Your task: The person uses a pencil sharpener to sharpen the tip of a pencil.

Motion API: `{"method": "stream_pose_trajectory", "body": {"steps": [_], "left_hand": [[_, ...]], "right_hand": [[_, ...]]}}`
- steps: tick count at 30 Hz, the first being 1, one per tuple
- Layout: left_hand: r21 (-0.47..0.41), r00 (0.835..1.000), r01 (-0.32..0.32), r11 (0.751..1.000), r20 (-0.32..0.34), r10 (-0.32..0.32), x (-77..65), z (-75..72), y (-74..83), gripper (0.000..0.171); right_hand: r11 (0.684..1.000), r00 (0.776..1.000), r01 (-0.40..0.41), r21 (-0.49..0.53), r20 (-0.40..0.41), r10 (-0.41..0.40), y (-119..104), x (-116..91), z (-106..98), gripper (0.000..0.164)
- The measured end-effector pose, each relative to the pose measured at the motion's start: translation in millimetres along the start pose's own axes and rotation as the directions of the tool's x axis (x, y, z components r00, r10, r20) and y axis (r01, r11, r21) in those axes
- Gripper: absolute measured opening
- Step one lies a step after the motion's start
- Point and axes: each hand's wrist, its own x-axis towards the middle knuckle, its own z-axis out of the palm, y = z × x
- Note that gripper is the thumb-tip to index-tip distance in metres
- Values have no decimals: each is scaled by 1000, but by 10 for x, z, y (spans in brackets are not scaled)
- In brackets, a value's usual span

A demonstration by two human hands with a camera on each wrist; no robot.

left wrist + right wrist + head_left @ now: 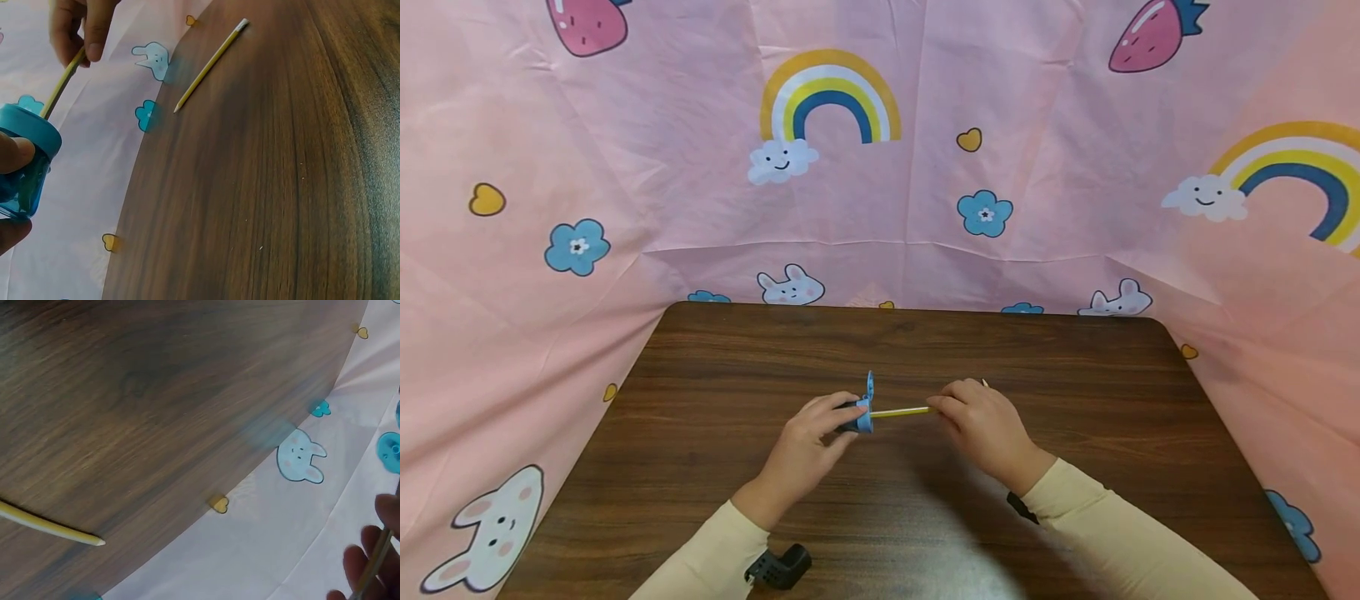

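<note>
My left hand (808,437) grips a small blue pencil sharpener (865,415) with a see-through body, held sideways above the table. Its round flip lid (870,386) stands up, away from the mouth. A yellow pencil (898,412) has one end inside the sharpener's mouth; that end is hidden. My right hand (985,425) pinches the pencil's other end between thumb and fingers. In the left wrist view, the sharpener (28,134) shows a thumb pressed on its collar. A second yellow pencil (211,65) lies on the table, mostly hidden behind my right hand in the head view.
The dark wood-grain table (700,467) has rounded far corners. A pink patterned cloth (925,100) hangs behind it and down both sides. Black wrist straps with camera mounts (781,567) sit under the sleeves, low over the table.
</note>
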Motion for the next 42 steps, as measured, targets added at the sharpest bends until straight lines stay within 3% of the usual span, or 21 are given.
{"method": "stream_pose_trajectory", "body": {"steps": [7, 12, 15, 19, 25, 29, 34, 37, 39, 40, 42], "left_hand": [[-15, 999, 34, 999, 0, -34, -2, -32, -16, 41], [-23, 999, 38, 999, -8, -38, -2, -45, -26, 41], [-33, 999, 25, 999, -23, -26, 0, -56, -24, 40], [-33, 999, 14, 999, -35, -15, -3, -66, -29, 41], [-26, 1000, 27, 999, -14, -27, -3, -58, -26, 40], [-29, 999, 51, 998, 8, -50, -14, -46, -9, 40], [9, 999, 20, 1000, 26, -20, -39, -36, 16, 40], [52, 998, -50, 997, 28, 49, -50, -25, 12, 40], [78, 993, -114, 990, 25, 113, -56, -15, 0, 40], [86, 989, -147, 985, 20, 146, -59, -13, -4, 39], [97, 977, -212, 972, 8, 213, -65, -4, -21, 39]], "right_hand": [[1000, 992, 18, -16, -123, -20, 72, -42, 16, 21], [999, 990, 36, -12, -139, -37, 111, -68, -24, 24], [999, 988, 46, -13, -144, -48, 128, -84, -41, 13], [997, 981, 74, -16, -177, -75, 141, -98, -30, 37], [994, 970, 107, -26, -218, -110, 157, -134, 16, 11], [995, 971, 100, -9, -217, -100, 154, -161, 30, 6], [998, 992, 36, 56, -121, -29, 123, -154, -19, 17], [990, 998, -54, 127, 18, 52, 116, -125, -84, 19], [963, 980, -151, 224, 163, 115, 120, -93, -149, 14], [939, 960, -206, 275, 241, 140, 129, -75, -180, 10], [865, 898, -335, 373, 404, 174, 161, -37, -235, 4]]}}
